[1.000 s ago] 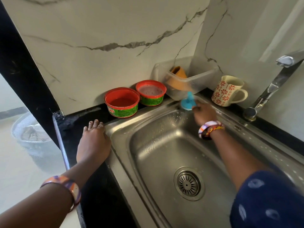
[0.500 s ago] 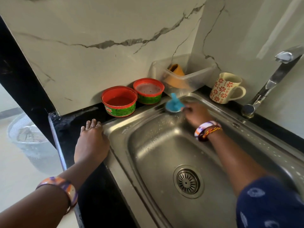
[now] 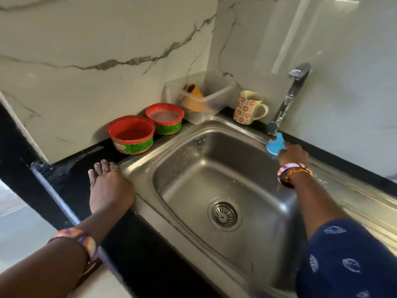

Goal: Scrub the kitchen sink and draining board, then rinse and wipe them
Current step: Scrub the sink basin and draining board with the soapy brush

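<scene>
Swept right along the steel sink's back rim [image 3: 234,123]: blue scrubbing sponge [image 3: 276,145], right hand [image 3: 293,154] fingers clamped round it. Left hand [image 3: 109,188] flat, fingers straight on black tabletop [image 3: 71,166]. Best scrubbed firmly around chrome tap base [image 3: 272,128].

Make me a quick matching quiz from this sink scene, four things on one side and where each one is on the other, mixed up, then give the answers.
Things:
1. blue scrubber
2. floral mug
3. left hand
4. drain strainer

Places:
A. bottom of the sink basin
B. black counter at the sink's left edge
C. gripped in the right hand, by the tap's base
D. back ledge, left of the tap

Pairs: 1-C, 2-D, 3-B, 4-A
</scene>
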Demonstrator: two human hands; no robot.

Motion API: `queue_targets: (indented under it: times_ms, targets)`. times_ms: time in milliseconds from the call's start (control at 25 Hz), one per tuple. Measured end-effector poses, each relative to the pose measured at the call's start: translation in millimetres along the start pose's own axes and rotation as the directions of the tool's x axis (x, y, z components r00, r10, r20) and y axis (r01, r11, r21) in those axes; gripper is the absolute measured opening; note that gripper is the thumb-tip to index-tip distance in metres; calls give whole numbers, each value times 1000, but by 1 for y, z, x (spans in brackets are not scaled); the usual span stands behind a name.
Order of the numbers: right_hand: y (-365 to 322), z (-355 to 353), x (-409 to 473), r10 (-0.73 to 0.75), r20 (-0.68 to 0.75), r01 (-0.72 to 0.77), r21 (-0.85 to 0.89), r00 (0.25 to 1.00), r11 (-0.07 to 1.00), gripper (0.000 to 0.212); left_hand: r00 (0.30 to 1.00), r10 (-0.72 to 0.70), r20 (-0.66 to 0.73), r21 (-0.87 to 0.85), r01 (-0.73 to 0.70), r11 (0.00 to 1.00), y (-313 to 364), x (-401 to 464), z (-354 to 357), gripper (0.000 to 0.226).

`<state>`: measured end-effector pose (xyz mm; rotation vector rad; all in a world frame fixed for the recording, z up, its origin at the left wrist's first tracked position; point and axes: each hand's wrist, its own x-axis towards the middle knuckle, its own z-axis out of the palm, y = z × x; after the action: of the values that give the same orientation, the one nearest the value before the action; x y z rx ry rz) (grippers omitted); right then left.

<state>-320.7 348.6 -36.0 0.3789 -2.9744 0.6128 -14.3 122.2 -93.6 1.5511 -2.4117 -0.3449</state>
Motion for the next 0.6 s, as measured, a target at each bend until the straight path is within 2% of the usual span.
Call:
queue_targets:
  times_ms: [80, 160, 280, 400, 440, 520, 600]
  targets:
    - [26, -28, -19, 98, -9, -98, -19, 995, 995, 36, 999, 23, 22, -15, -23, 1000, 2, -3, -4, 52]
    - [25, -45, -48, 102, 13, -102, 9, 995, 995, 36, 998, 51, 43, -67, -48, 997, -2, -3, -7, 53]
    - [-12, -44, -102, -119, 26, 117, 81, 993, 990, 39, 990, 103, 96, -254, -75, 964, -8, 3, -19, 43]
    - [-70, -16, -163, -380, 61, 375, 75, 923, 924, 43, 989, 96, 114, -455, -34, 890, -31, 4, -42, 37]
    - [-91, -5, -184, -471, 34, 469, 56, 882, 882, 43, 989, 105, 102, -463, -46, 885, -40, 2, -49, 37]
    - [-135, 18, -227, -700, -33, 700, -12, 714, 714, 45, 988, 145, 44, -369, -119, 922, -64, -4, -61, 33]
    - [-174, 37, -251, -831, 30, 832, -47, 555, 553, 46, 973, 230, 6, -188, -225, 956, -84, -9, -64, 29]
